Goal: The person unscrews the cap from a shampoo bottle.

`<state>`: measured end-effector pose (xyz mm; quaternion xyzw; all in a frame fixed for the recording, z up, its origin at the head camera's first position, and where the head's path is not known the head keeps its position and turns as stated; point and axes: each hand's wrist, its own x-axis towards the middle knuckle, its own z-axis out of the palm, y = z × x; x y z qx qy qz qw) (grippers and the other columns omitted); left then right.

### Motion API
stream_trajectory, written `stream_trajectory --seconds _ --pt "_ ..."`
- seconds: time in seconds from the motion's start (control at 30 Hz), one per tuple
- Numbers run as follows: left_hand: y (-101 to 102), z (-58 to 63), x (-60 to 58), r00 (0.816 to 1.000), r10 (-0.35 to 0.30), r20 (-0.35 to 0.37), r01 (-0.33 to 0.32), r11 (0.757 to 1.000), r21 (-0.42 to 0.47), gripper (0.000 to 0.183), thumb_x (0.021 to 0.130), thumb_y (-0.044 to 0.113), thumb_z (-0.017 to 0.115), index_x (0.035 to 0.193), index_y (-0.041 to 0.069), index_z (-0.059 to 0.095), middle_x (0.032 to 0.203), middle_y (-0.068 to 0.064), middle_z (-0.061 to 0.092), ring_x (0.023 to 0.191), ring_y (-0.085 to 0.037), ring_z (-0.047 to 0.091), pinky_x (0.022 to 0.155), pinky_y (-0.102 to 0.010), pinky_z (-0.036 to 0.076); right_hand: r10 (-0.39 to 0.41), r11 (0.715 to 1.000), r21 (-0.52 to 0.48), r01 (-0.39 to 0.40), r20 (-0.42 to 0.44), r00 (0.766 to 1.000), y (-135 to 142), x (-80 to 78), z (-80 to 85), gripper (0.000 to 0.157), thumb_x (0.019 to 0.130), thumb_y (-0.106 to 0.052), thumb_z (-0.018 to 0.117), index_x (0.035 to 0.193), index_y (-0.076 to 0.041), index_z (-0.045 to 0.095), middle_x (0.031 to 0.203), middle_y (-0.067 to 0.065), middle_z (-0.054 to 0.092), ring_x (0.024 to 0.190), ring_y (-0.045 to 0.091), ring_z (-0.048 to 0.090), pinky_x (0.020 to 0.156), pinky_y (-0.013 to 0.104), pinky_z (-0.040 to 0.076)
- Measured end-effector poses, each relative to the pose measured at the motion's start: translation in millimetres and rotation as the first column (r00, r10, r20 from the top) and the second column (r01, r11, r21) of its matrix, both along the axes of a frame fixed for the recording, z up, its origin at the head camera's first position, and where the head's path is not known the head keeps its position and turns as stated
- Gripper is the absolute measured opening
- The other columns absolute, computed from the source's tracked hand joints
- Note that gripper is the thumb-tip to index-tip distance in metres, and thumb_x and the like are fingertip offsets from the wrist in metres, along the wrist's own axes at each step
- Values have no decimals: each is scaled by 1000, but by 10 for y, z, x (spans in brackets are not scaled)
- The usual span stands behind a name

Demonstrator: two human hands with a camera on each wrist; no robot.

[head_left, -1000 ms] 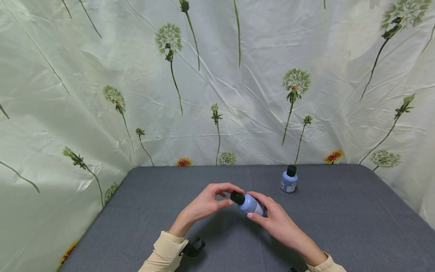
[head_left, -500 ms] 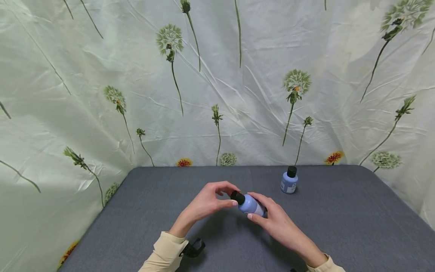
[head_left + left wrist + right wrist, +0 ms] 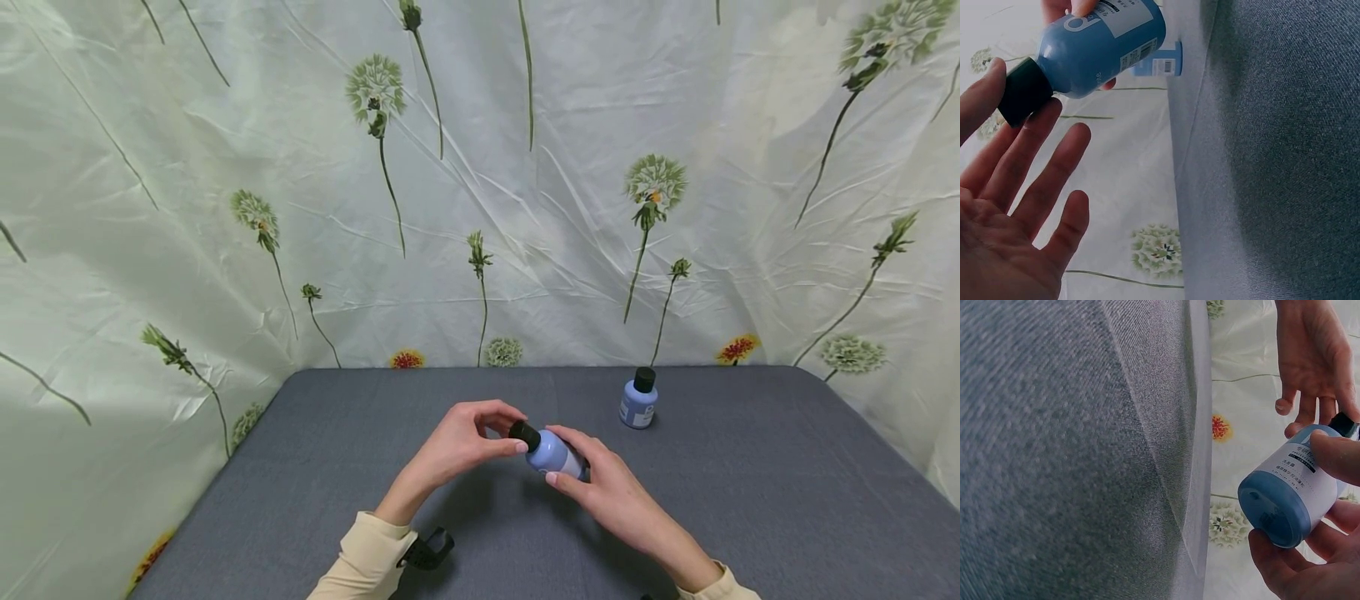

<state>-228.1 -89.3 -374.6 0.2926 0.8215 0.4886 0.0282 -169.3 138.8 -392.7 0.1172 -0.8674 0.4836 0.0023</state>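
A small blue bottle (image 3: 551, 452) with a black cap (image 3: 524, 434) is held tilted above the table, its cap pointing up and to the left. My right hand (image 3: 611, 487) grips the bottle's body, thumb on one side and fingers round the other. In the left wrist view, the thumb and forward fingers of my left hand (image 3: 1029, 169) pinch the cap, while the other fingers spread loosely. The cap sits on the bottle's neck. A pale printed label (image 3: 1294, 472) shows on the body in the right wrist view.
Farther back, right of centre, a second blue bottle (image 3: 638, 406) with a black cap stands upright on the dark grey table (image 3: 360, 417). A pale curtain (image 3: 525, 208) printed with dandelions hangs behind the table and along its sides. A black strap (image 3: 427, 550) is at my left cuff.
My left thumb has slid along the cap toward the bottle's neck, and the left fingertips have drawn back slightly. My right hand and the bottle have stayed nearly still.
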Motion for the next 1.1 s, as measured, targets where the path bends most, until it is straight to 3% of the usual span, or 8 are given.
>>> stream_trajectory --seconds 0.1,0.27,0.37,0.53,0.67,0.8,1.1 --pt "-11 7 -3 999 -34 2 34 999 -14 36 84 36 80 117 29 69 103 13 68 91 -10 63 69 -33 49 1 1000 1 -1 -5 1000 0 0 -1 53 87 -22 77 136 -21 57 131 3 57 111 23 52 88 47 43" --pt "-28 23 -12 989 -144 -17 144 990 -5 41 87 25 77 126 30 64 121 11 64 103 -10 60 78 -34 49 5 1000 4 -5 3 1000 -4 -3 12 55 88 -24 77 138 -19 56 133 4 56 113 23 52 90 49 43" --pt "-31 21 -9 980 -200 -21 201 980 19 41 90 15 73 129 26 65 125 11 62 106 -12 59 82 -35 48 1 1000 4 -1 24 1000 -5 -5 23 55 88 -24 76 138 -20 56 133 5 55 113 24 52 90 49 43" --pt "-28 19 2 972 -236 -2 236 971 48 44 92 0 66 129 24 66 125 12 63 108 -14 58 84 -38 48 -7 1000 9 6 46 999 -2 -8 39 54 87 -22 77 138 -21 56 133 5 55 112 24 52 89 50 44" --pt "-24 26 5 981 -194 -17 194 981 23 40 92 6 68 127 26 67 120 13 65 106 -11 60 82 -37 48 -2 1000 8 2 29 1000 8 -8 35 54 88 -23 76 138 -21 56 132 5 56 112 23 52 89 49 44" --pt "-21 22 1 993 -113 -27 113 994 -3 34 89 17 75 120 30 69 110 15 68 98 -9 62 79 -39 48 3 1000 15 -3 -2 1000 11 -3 33 54 88 -22 76 138 -20 56 132 4 56 112 23 52 88 48 43" --pt "2 4 30 1000 -6 -5 6 999 45 25 82 31 81 107 29 75 93 12 72 86 -11 66 70 -34 49 -4 1000 25 4 -21 1000 4 11 43 53 88 -20 76 137 -22 57 129 3 57 109 22 52 87 47 43"
